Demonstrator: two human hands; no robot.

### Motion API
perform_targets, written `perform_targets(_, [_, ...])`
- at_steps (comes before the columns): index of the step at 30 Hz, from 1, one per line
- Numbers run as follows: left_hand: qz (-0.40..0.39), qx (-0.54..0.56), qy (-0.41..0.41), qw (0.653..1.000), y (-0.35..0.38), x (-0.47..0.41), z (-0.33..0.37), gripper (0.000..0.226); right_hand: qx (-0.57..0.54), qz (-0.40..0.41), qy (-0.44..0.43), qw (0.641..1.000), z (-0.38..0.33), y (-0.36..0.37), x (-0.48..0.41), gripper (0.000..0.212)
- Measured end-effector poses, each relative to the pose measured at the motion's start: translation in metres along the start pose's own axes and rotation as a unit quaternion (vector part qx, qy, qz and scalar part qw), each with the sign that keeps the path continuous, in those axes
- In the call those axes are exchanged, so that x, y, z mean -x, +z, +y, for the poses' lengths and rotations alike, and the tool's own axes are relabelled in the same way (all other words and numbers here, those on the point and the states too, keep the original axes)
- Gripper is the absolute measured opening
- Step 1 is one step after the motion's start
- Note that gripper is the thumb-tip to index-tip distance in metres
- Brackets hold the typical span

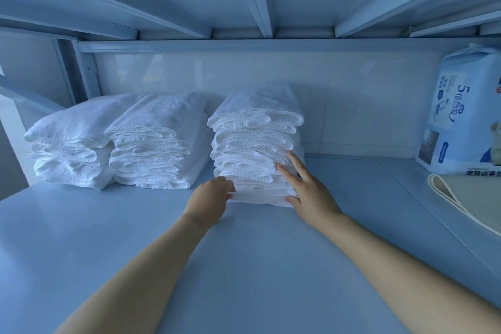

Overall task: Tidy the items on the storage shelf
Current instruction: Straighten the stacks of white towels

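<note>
Left hand (212,194): fingers curled round the lower left front corner of the right towel stack (254,138), gripping its bottom folds.
Right hand (311,192): released, fingers straight and spread, pressed flat on the stack's front right side, thumb at the bottom edge.
Right towel stack: white folded towels, wavy stitched edges facing forward, piled tall on the shelf (244,266) near the back wall.
Middle towel stack (157,144): lower, just left, apart from it.
Left towel stack (70,149): touching the middle one.
Package (461,116): blue and white, upright at far right.
Cream sheet (474,198): folded, lying in front of the package.
</note>
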State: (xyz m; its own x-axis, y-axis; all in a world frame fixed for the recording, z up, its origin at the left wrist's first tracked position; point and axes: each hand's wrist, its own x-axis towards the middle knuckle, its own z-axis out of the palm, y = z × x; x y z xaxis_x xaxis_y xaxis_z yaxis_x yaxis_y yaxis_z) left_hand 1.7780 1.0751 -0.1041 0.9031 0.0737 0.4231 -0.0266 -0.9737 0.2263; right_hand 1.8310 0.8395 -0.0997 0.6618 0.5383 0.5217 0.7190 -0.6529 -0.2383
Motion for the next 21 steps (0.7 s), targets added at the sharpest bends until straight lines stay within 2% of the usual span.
perform_targets(12, [0.013, -0.051, -0.016, 0.998, -0.025, 0.044, -0.029, 0.018, -0.007, -0.018, -0.060, 0.998, -0.039, 0.009, 0.001, 0.080])
perform_targets(21, [0.018, -0.055, -0.062, 0.996, -0.025, 0.024, -0.035, 0.018, -0.005, -0.027, -0.020, 0.999, -0.046, 0.023, -0.026, 0.080])
